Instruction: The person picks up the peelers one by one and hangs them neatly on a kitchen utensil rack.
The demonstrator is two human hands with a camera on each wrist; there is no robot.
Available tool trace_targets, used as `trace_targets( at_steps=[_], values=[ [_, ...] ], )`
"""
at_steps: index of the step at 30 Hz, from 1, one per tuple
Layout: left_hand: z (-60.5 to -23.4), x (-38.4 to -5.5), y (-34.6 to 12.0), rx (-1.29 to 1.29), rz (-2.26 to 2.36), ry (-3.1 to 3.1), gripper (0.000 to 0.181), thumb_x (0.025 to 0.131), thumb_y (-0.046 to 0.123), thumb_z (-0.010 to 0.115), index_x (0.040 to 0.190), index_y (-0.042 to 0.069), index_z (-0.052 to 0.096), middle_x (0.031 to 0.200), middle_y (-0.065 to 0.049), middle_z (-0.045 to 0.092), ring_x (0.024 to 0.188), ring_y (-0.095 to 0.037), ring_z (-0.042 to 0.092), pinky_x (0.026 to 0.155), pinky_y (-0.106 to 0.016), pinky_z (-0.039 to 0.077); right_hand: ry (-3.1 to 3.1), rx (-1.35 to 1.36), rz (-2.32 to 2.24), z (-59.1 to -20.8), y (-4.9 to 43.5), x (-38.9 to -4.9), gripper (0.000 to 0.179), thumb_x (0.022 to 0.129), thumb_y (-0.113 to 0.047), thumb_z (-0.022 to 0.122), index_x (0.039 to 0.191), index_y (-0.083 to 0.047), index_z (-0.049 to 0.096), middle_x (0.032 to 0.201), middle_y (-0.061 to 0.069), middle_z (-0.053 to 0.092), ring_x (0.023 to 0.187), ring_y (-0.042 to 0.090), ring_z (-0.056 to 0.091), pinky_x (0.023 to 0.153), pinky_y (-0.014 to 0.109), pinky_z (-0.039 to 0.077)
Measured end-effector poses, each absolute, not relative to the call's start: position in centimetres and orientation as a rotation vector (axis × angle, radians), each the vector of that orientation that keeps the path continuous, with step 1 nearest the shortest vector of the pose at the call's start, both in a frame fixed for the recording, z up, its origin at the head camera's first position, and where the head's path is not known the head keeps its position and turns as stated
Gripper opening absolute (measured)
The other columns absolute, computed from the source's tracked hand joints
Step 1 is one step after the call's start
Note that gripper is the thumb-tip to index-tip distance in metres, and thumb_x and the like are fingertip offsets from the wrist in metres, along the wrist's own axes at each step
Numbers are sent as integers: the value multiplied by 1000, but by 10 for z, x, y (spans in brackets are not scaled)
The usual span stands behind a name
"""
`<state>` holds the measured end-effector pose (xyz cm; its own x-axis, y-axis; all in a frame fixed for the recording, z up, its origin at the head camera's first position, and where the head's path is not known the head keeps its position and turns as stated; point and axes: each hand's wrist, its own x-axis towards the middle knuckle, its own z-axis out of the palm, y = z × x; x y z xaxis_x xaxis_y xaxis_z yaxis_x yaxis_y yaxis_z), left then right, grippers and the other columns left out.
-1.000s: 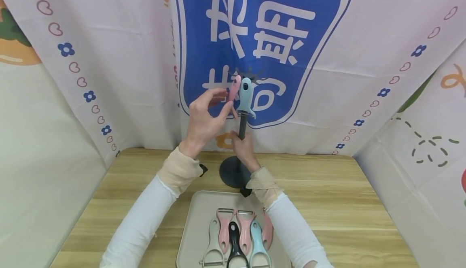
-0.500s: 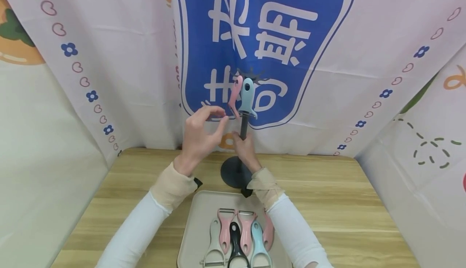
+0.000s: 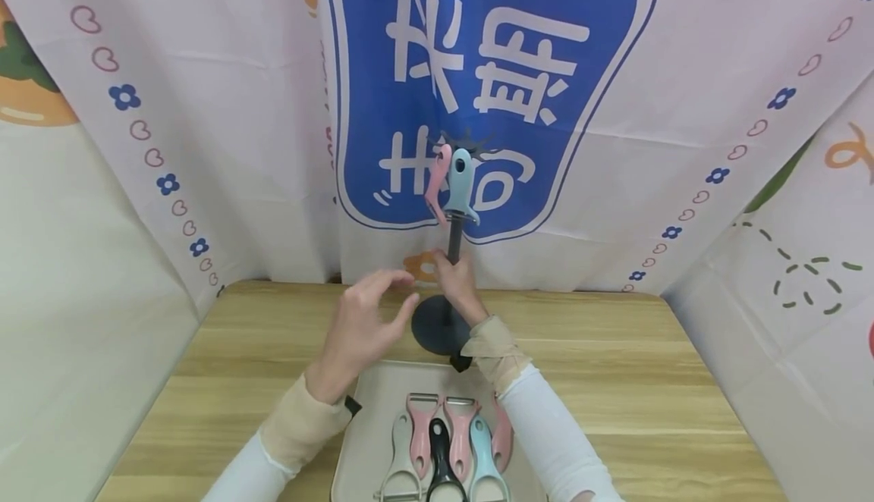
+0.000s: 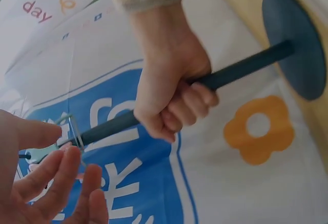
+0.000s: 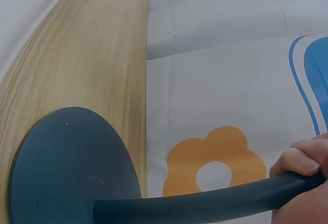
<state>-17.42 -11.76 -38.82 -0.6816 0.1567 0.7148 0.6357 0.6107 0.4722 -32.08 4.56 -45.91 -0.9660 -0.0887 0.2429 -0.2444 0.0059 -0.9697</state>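
Observation:
My right hand [image 3: 459,283] grips the dark pole [image 5: 220,201] of an upright stand, fingers wrapped round it above the round base [image 3: 437,326]. Near the top of the stand hang a pink peeler [image 3: 437,182] and a light blue peeler [image 3: 461,180], side by side. Left of the pole, my left hand [image 3: 362,329] is in the air with thumb and fingers parted, nothing between them. In the left wrist view, the left fingers [image 4: 64,178] overlap the hanging peelers, hiding part of them.
A beige tray [image 3: 375,381] lies at the front of the wooden table [image 3: 608,365]. In it are several peelers: pink ones [image 3: 460,430], a white one [image 3: 401,449], a black one [image 3: 440,449] and a light blue one [image 3: 483,449]. A printed cloth [image 3: 580,199] hangs behind the table.
My left hand has let go of the pink peeler, which now hangs on the stand, and has moved down toward the tray. The right hand keeps its grip on the pole.

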Motion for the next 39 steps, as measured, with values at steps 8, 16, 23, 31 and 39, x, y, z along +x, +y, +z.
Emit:
trace_targets(
  at_steps=[8,16,23,31,39],
  values=[
    [-414,-149,-119,-507,-991,-2374,24,91,13,84,113,8,75,105,-4,78,91,-20,74,80,-41,61,-2153,340,2110,-457,45,-321,50,106,-15,54,58,-17,45,49,-8,40,41,10,35,43,27,28],
    [-450,-127,-123,-342,-1115,-2494,25,88,8,86,110,8,74,104,-5,78,88,-21,75,80,-44,62,-2147,415,2184,-456,32,-323,52,108,-17,53,56,-18,44,49,-9,39,42,9,34,44,26,28],
    [-459,-107,-115,-157,-1106,-2841,20,92,21,84,107,14,72,103,-3,76,87,-18,71,77,-38,59,-2130,412,2126,-459,36,-323,54,108,-15,53,56,-19,41,48,-10,37,40,9,32,43,27,26],
    [-474,-80,-109,-213,-908,-3134,25,90,29,84,88,16,63,79,6,58,68,-12,50,60,-34,42,-2083,433,2196,-460,39,-320,55,108,-13,53,55,-19,41,47,-11,37,39,7,32,42,25,26],
    [-480,-71,-98,-269,-677,-3249,43,83,38,88,95,5,64,82,-7,64,73,-25,62,64,-49,52,-2071,415,2180,-462,44,-316,54,109,-13,53,56,-17,41,47,-11,36,40,7,31,42,25,25]
  ],
)
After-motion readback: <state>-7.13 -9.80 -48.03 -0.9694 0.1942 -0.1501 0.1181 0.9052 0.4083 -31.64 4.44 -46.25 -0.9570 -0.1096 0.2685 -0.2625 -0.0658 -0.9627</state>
